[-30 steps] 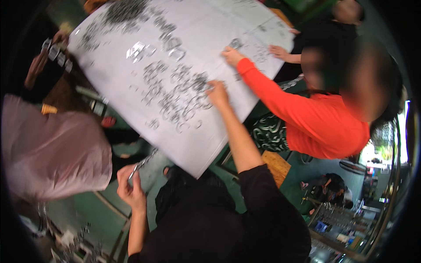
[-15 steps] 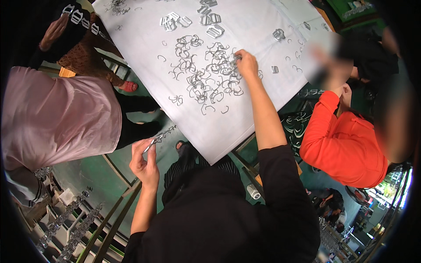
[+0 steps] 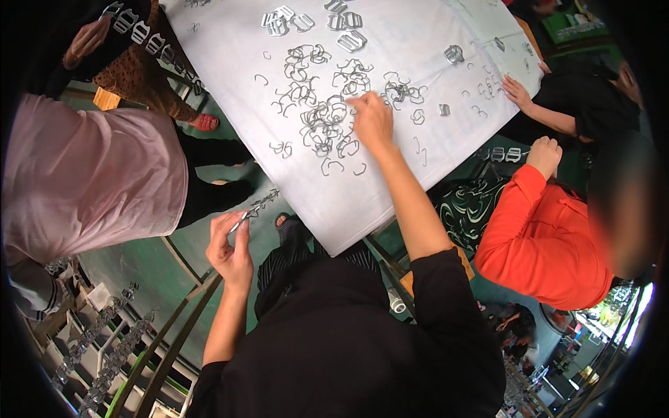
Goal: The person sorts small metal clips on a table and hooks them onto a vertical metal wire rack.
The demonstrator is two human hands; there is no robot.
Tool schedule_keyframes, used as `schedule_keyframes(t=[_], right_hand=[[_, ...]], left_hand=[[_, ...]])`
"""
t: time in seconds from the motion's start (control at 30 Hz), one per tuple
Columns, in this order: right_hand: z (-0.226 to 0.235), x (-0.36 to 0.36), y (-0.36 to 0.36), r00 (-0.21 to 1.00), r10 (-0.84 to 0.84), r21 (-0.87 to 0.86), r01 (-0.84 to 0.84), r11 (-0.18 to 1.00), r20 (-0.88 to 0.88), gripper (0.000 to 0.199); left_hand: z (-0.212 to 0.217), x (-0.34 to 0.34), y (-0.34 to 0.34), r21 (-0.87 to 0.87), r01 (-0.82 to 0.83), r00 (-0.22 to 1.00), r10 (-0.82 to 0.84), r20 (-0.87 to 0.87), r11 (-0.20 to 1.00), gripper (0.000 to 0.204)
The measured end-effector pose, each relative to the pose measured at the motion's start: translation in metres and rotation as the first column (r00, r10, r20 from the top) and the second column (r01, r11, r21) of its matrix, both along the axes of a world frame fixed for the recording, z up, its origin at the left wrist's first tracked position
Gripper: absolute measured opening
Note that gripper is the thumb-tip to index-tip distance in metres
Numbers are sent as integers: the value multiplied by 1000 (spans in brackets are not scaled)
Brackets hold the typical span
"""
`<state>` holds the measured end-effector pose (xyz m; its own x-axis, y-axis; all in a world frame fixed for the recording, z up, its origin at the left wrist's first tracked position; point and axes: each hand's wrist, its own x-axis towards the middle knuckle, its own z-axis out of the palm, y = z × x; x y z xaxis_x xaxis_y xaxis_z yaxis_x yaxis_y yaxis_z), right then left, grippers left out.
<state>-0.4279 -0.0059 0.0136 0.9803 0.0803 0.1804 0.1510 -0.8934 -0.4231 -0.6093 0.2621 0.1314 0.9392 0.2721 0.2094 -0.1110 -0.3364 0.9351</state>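
While the right hand spreads loose fingers over the wire hooks heaped mid-desk for easy picking, the left hand pinches a threaded metal strip off the near edge.

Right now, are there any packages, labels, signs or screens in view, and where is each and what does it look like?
None that I can make out.
White table cover: only loose bent metal wire pieces and flat metal buckles, no packaging or labels.
Green things at the far top right: too small to tell.
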Motion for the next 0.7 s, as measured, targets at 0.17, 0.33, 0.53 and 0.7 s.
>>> schedule_keyframes(t=[0.17,0.33,0.53,0.7], right_hand=[[5,51,-35,994,-39,12,40,999,-103,33],[16,64,-43,981,-154,-267,118,956,-117,39],[5,59,-38,991,71,-197,-93,976,-117,37],[15,64,-39,989,17,-83,-30,996,-148,21]], left_hand=[[1,1,-1,26,12,1000,-12,-1,1000,14],[0,-2,-1,4,-18,999,18,-39,1000,14],[-2,-2,1,46,24,999,-23,-27,999,16],[-3,-1,-2,11,-24,999,25,-29,1000,14]])
